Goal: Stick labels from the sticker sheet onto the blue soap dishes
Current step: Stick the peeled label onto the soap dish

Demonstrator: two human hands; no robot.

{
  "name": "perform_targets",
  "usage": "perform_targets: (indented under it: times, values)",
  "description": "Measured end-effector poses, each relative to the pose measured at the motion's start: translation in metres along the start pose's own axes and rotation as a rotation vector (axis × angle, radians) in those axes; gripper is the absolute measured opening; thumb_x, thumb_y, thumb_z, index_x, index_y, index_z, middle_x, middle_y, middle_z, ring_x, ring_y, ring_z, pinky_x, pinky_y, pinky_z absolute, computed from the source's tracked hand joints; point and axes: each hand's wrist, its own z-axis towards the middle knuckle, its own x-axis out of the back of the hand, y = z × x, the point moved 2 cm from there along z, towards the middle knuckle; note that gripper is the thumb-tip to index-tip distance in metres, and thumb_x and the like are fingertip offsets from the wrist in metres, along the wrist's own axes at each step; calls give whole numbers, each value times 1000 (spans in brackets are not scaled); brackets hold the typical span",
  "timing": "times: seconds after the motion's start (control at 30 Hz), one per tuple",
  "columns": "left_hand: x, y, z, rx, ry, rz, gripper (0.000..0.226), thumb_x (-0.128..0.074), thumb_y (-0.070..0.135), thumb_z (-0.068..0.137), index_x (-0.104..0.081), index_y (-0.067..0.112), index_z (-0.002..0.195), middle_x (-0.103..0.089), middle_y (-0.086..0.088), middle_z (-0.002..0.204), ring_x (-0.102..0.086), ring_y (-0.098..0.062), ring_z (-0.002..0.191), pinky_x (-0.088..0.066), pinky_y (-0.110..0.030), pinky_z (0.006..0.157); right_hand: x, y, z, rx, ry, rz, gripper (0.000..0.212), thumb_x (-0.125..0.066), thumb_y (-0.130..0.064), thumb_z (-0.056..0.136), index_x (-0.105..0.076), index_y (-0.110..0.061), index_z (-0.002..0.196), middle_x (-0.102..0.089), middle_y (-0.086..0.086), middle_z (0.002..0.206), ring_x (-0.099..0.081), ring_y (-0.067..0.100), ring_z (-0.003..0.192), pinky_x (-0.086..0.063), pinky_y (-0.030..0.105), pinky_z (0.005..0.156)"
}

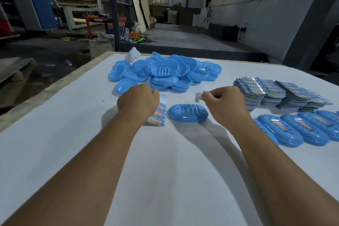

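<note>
One blue soap dish (188,113) lies upside down on the white table between my hands, bare of any label. My left hand (138,101) holds a colourful sticker sheet (158,114) that hangs down to its right. My right hand (224,102) pinches a small label (199,95) just above and right of that dish. A heap of unlabelled blue dishes (165,72) lies at the back. A row of dishes (300,130) with labels on them lies at the right.
Stacks of sticker sheets (278,93) stand at the right, behind the labelled row. A small white object (134,54) sits at the table's far edge. The table's (55,134) left edge runs diagonally, with workshop floor beyond it.
</note>
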Motion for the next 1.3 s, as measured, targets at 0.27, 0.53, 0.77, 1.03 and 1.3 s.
perform_targets:
  times: [0.27,0.53,0.77,1.03,1.3]
  values:
    - [5,-4,-2,-60,64,100,16,-56,39,94,-60,23,96,-59,1,94,-54,-22,81,-38,-33,66,-2,-3,-3,2,-3,-6,38,-59,-31,78,-42,-3,58,-27,1,51,-21,13,51,-23,29,49]
    - [3,40,-31,-61,-310,-819,38,-71,40,82,-71,2,85,-53,-2,71,-43,-12,58,-38,-23,51,-4,-4,-5,22,-6,11,31,-59,-33,72,-61,-4,63,-58,9,58,-35,10,48,-35,26,50]
    - [3,48,-42,-92,-427,-921,17,-71,33,89,-80,19,87,-58,16,47,-48,5,40,-33,-9,41,-6,-5,-5,52,-46,53,27,-67,-31,76,-63,-10,60,-56,-1,51,-38,7,46,-36,25,50]
    - [2,46,-39,-59,-370,-925,19,-70,33,90,-80,16,90,-36,16,34,-36,-2,26,-23,-8,29,-10,-7,-7,219,-89,28,30,-63,-34,93,-72,-13,74,-64,-4,66,-53,14,63,-43,28,60]
    - [-1,44,-32,20,-290,-982,22,-77,36,81,-79,14,77,-55,1,61,-40,-4,37,-28,-12,32,-9,4,2,14,-28,-29,34,-71,-38,86,-72,-11,67,-66,7,61,-48,17,54,-47,35,56]
